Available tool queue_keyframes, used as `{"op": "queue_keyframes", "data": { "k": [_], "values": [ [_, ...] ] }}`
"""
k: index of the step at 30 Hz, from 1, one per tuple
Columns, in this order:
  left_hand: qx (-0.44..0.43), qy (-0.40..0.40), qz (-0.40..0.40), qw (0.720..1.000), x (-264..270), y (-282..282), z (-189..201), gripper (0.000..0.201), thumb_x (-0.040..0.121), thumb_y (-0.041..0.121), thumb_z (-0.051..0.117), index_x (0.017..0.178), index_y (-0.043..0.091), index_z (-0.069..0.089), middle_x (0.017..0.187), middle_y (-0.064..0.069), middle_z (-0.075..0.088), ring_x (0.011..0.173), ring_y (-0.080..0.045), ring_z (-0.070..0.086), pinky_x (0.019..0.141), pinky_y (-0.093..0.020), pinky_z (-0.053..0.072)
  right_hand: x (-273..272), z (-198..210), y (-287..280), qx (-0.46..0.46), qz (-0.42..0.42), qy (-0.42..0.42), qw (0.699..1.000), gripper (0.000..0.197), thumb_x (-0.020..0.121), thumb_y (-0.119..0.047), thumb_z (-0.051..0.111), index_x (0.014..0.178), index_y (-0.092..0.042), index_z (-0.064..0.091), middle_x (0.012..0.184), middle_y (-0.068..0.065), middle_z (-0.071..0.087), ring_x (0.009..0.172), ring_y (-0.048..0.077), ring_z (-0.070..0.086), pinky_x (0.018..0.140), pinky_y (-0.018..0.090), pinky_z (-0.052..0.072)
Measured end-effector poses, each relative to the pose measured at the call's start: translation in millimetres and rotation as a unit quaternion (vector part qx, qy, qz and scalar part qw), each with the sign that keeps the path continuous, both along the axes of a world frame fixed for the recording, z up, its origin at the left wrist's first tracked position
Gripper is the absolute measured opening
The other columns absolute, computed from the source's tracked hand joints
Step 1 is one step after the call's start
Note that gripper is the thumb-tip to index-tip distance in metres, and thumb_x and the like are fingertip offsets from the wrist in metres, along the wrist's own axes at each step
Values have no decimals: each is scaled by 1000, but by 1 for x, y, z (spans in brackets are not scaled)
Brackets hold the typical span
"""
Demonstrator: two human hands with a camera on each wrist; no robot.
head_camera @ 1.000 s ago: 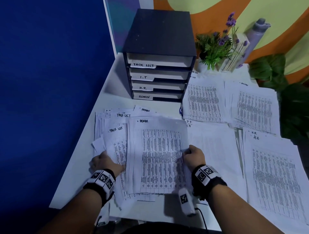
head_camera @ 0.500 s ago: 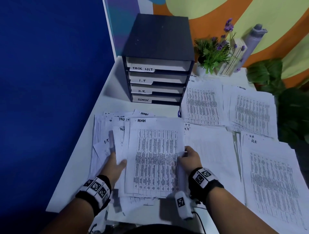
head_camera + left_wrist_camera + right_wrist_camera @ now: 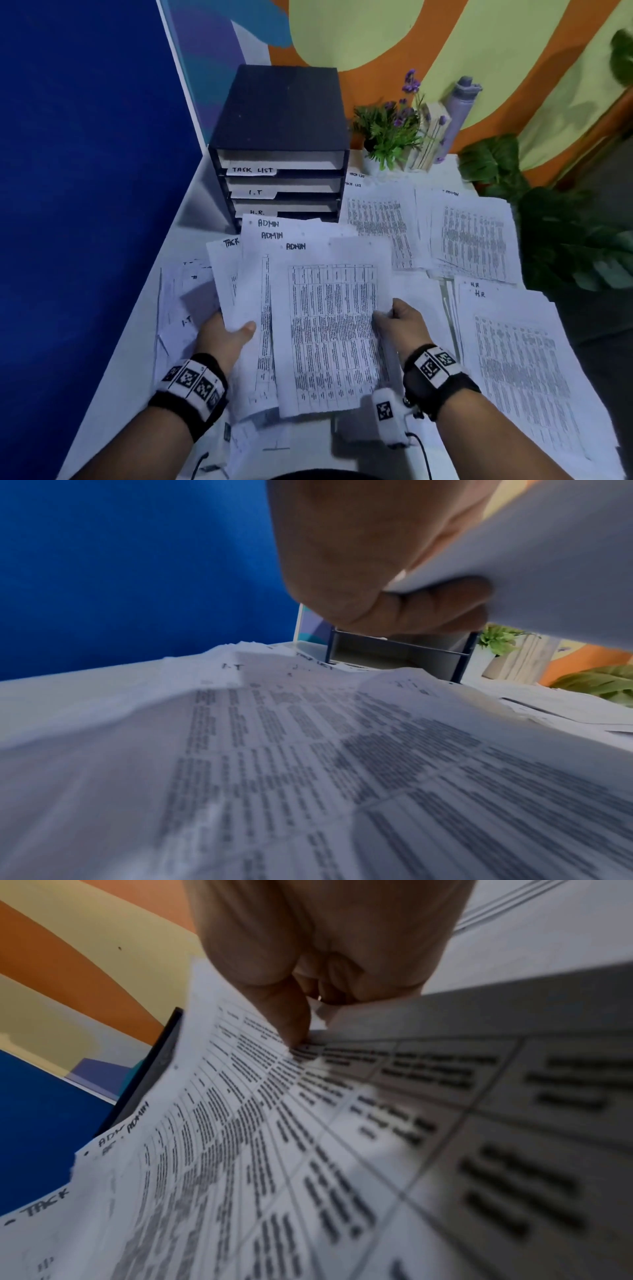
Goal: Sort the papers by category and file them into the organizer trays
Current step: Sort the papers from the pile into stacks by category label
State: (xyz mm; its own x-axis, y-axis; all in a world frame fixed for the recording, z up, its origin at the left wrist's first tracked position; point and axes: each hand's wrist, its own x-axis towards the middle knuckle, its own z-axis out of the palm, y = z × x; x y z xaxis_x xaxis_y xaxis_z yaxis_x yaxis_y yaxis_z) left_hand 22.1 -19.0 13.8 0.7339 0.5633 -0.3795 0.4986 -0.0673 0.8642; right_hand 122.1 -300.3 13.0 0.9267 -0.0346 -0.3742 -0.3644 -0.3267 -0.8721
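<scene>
An office desk corner: a black organizer with trays labelled TASK LIST, I.T and H.R. stands at the back of a white counter covered with stacks of printed table sheets headed ADMIN and H.R. A blue partition, a painted wall and a small potted plant surround it.

Organizer tray tabs: "TASK LIST", "I.T" and "H.R." are being shown, top to bottom.
Held sheets: "ADMIN" is being shown on three, "TACK" on one behind.
Left pile: "I-T" is being displayed.
Right pile: "H.R" is being displayed twice.
Far pile: "ADMIN" is being shown.
</scene>
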Motion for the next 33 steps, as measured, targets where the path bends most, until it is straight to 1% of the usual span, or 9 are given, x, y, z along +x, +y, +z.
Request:
{"op": "queue_keyframes", "data": {
  "k": [7, 10, 15, 18, 21, 26, 28, 30, 33],
  "values": [
    [-66, -21, -19, 997, 21, -45, -5, 36, 71, 18, 85, 105, 19, 70, 100, 7, 74, 92, -13, 69, 88, -35, 53, 0, 8, -32, 24, -30, -2, 999, 30, 88, -9, 61, 63, -19, 48, 61, 4, 45, 54, 14, 39, 54, 24, 35],
    [-58, -7, -25, 998, 29, -61, -7, 25, 76, 24, 81, 99, 22, 70, 99, 8, 73, 93, -15, 68, 89, -32, 50, 3, 10, -47, -10, -43, -5, 999, 21, 88, -12, 62, 74, -6, 48, 64, 7, 47, 57, 16, 43, 56, 27, 38],
    [-68, -5, -38, 997, 41, -83, -5, 19, 83, 10, 74, 99, 19, 68, 96, 4, 71, 91, -18, 66, 86, -28, 46, 8, 17, -70, -63, -95, -44, 993, 26, 89, -9, 61, 70, -17, 44, 64, -3, 47, 58, 13, 44, 53, 20, 37],
    [-71, -3, -55, 996, 46, -92, -5, 24, 81, 7, 75, 100, 19, 69, 98, 4, 72, 92, -19, 68, 90, -34, 49, 12, 20, -78, -56, -99, -60, 992, 8, 92, -15, 60, 86, -11, 55, 74, 0, 57, 66, 15, 52, 54, 18, 42],
    [-60, -1, -46, 997, 55, -98, -10, 27, 80, 7, 75, 104, 17, 69, 102, 2, 72, 95, -22, 67, 93, -38, 50, 17, 24, -81, -6, -50, -48, 998, 11, 94, -13, 55, 102, -21, 55, 91, -5, 63, 82, 10, 60, 71, 23, 47],
    [-38, 0, -24, 999, 70, -103, -11, 24, 80, 12, 77, 101, 18, 68, 99, 0, 72, 94, -25, 67, 93, -44, 51, 27, 22, -97, -100, -59, -85, 990, 21, 93, -4, 45, 77, -17, 43, 67, 0, 46, 55, 14, 43, 48, 24, 38],
    [-16, 0, -15, 1000, 74, -104, -8, 23, 82, 13, 75, 104, 13, 68, 100, -4, 71, 94, -26, 66, 91, -39, 50, 32, 19, -109, -100, -111, -90, 985, 13, 92, -5, 45, 93, -18, 44, 70, 2, 50, 56, 18, 48, 50, 28, 42],
    [-2, -1, -6, 1000, 78, -105, -6, 25, 83, 15, 74, 107, 11, 67, 102, -6, 71, 95, -27, 66, 91, -39, 50, 36, 19, -124, -56, -147, -62, 986, 31, 93, -8, 50, 116, -24, 35, 83, 2, 54, 65, 20, 56, 57, 30, 47],
    [-12, 1, 0, 1000, 84, -109, -4, 27, 84, 16, 73, 109, 12, 66, 106, -6, 71, 98, -28, 65, 95, -44, 49, 43, 18, -142, 16, -131, -20, 991, 33, 91, -3, 50, 113, -25, 37, 93, 5, 52, 67, 20, 54, 58, 29, 46]
  ]
}}
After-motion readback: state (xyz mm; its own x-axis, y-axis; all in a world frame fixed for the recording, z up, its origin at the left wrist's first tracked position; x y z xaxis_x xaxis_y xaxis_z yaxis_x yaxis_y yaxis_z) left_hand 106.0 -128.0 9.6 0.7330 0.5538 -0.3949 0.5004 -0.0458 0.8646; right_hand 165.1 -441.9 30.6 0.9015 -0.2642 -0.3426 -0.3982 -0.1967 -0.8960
